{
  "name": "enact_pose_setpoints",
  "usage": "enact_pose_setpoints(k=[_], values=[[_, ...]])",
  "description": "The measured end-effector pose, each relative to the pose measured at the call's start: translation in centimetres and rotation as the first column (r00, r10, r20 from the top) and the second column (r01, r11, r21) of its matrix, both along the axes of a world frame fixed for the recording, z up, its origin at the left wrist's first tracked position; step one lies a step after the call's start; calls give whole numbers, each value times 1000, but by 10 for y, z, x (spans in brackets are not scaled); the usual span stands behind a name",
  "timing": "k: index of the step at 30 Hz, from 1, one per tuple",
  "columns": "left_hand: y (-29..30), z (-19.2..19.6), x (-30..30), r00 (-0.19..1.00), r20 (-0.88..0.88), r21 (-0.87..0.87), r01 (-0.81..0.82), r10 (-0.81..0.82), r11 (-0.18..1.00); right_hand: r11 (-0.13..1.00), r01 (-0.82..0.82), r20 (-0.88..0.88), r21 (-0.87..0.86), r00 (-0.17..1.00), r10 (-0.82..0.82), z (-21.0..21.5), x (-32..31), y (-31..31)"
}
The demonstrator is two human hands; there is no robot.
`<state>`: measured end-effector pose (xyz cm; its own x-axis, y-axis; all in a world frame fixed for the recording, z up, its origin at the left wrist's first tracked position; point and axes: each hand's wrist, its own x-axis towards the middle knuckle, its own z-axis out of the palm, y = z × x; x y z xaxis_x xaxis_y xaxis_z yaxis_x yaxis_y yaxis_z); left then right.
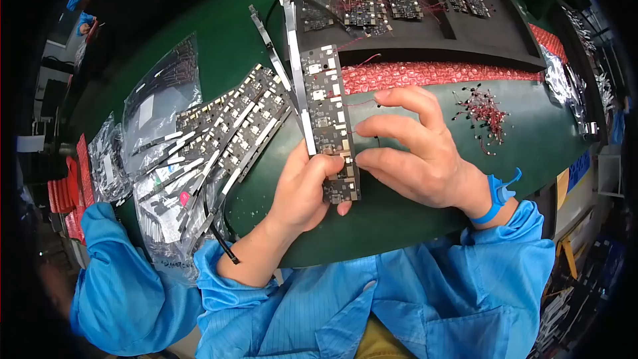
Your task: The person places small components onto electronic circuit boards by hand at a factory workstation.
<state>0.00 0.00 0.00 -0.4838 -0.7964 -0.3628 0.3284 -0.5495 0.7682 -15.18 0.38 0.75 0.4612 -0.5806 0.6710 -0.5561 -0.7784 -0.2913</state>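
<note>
The left hand [302,189] is closed on the lower end of a long, narrow dark circuit board with pale components [325,86], its thumb across the face. The right hand [428,149] is half open just right of that grip, thumb and fingers spread with clear gaps; whether a fingertip touches the thin red insulated wire [360,104] beside the board, I cannot tell.

For this fine handling, the left pinch is best firm but light, with the thumb bearing near the edge rather than pressing on raised parts. The board probably steadies better if the supporting fingers lie flat behind it. The right fingertips should work close to the board's edge and leave slack in the wire, since a tug could strain its end.

The board rises away from the left grip, its far end near the black tray with raised walls [425,41]. Its face is dark, dotted with white and tan rectangular parts, with coppery patches beside the thumb. A long grey-and-white flat strip [297,76] runs along its left edge. Well right of the grip lies a tangled heap of red wires with black tips [485,114]; to its left, a fanned stack of dark circuit boards [232,119].
</note>
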Motion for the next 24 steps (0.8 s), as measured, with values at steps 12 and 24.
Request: enact_pose_setpoints(k=[12, 24], values=[[-1, -1, 0, 1000, -21, -2, -2, 1, 1000, 988, 58, 85, 145, 994, -71, -1, 3, 1], [4, -12, -1, 1000, 14, -301, 26, -22, 953, 820, -105, 296, 563, 951, -82, -4, -4, -3]])
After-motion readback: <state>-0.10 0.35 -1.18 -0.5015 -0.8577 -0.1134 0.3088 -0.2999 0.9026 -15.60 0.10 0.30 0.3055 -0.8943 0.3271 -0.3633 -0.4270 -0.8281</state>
